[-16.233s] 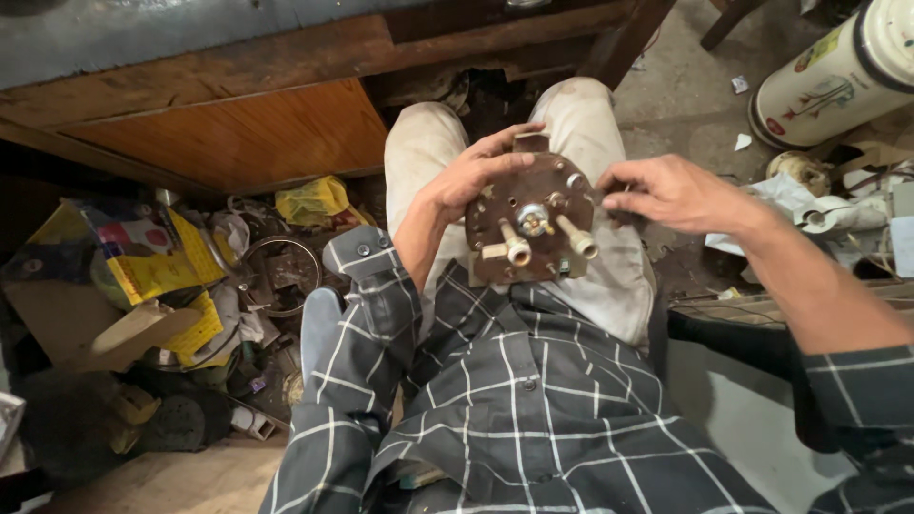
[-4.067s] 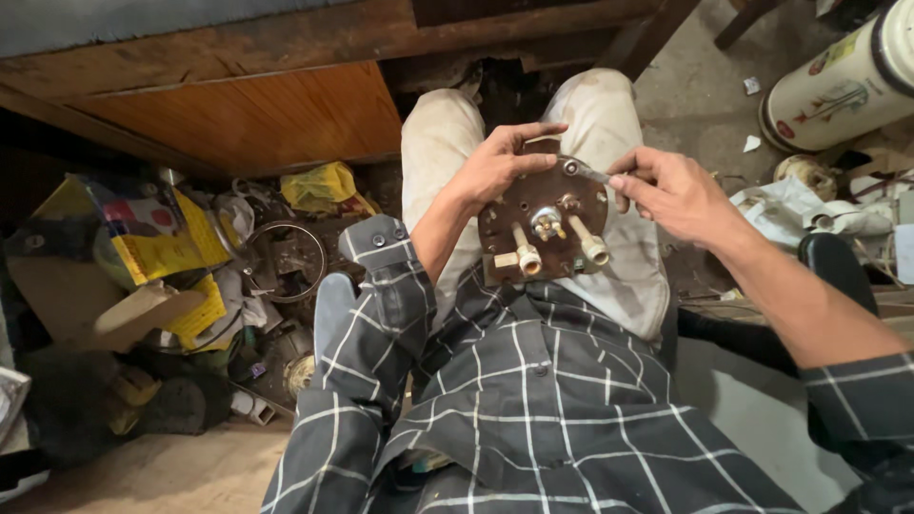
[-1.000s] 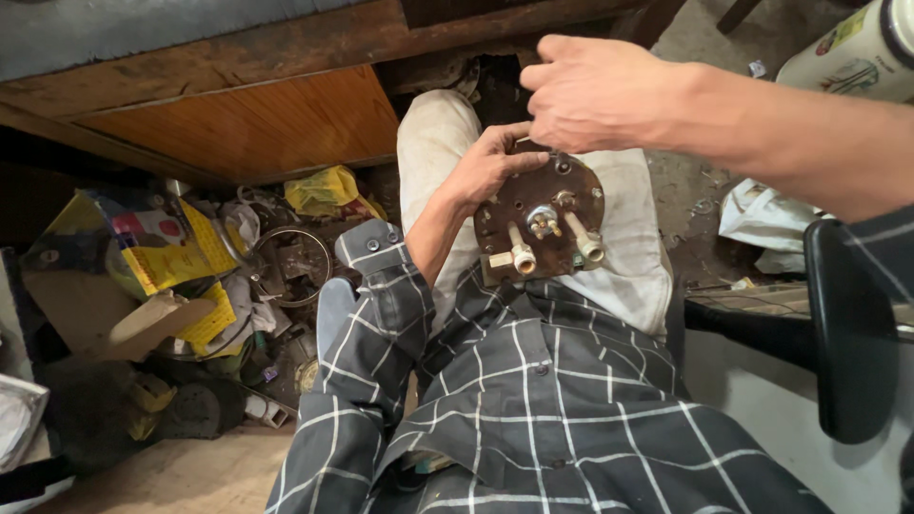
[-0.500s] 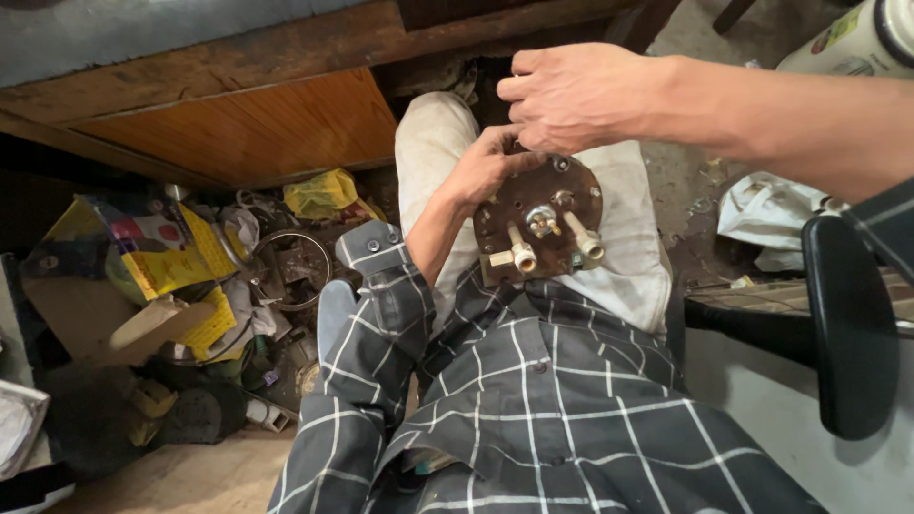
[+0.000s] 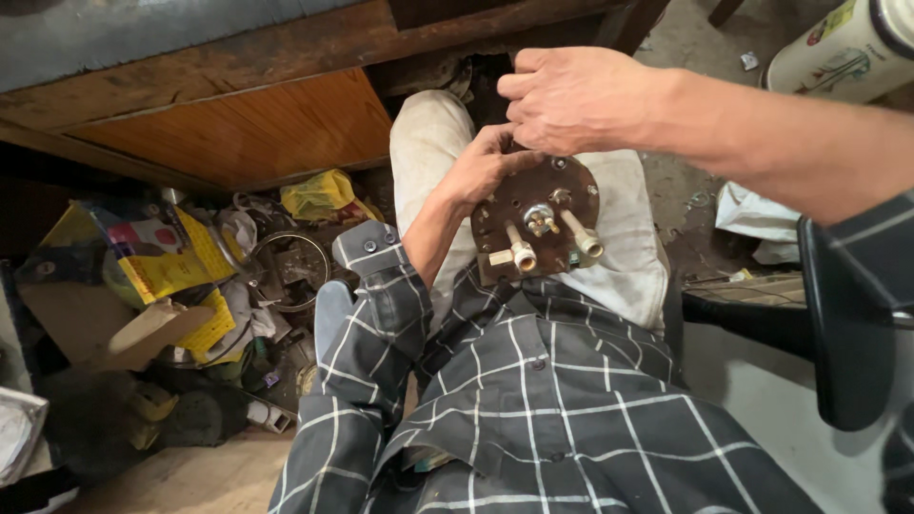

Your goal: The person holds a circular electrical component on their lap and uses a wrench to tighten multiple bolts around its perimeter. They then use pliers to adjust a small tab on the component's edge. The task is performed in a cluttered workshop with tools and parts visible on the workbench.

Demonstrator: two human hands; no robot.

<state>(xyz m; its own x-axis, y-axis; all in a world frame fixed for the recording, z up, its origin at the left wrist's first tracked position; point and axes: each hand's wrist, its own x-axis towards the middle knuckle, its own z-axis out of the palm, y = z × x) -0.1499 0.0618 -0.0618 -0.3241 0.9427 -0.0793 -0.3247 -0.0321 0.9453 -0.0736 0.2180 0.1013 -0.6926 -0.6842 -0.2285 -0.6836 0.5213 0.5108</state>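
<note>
Compared with half a second earlier, the right hand (image 5: 576, 100) sits slightly lower over the top edge of the round metal plate (image 5: 538, 224), fingers bunched more tightly; the plate and left hand (image 5: 486, 171) have not shifted. Sixteen seconds back, the right hand gripped the plate's right rim instead.

The plate rests on the person's lap at centre frame, its face turned toward the camera. The left hand clasps its upper-left rim, fingers curled behind it. The right hand's fingertips are pinched together at the top rim; what they pinch, if anything, is hidden by the hand itself. The plate's lower edge is cut off by the checked shirt (image 5: 533, 409).

The plate is a rusty brown disc with bolt holes around the border, two pale tubular stubs (image 5: 522, 253) and a central fitting. A white cylindrical vessel (image 5: 838, 48) is cropped at upper right.
</note>
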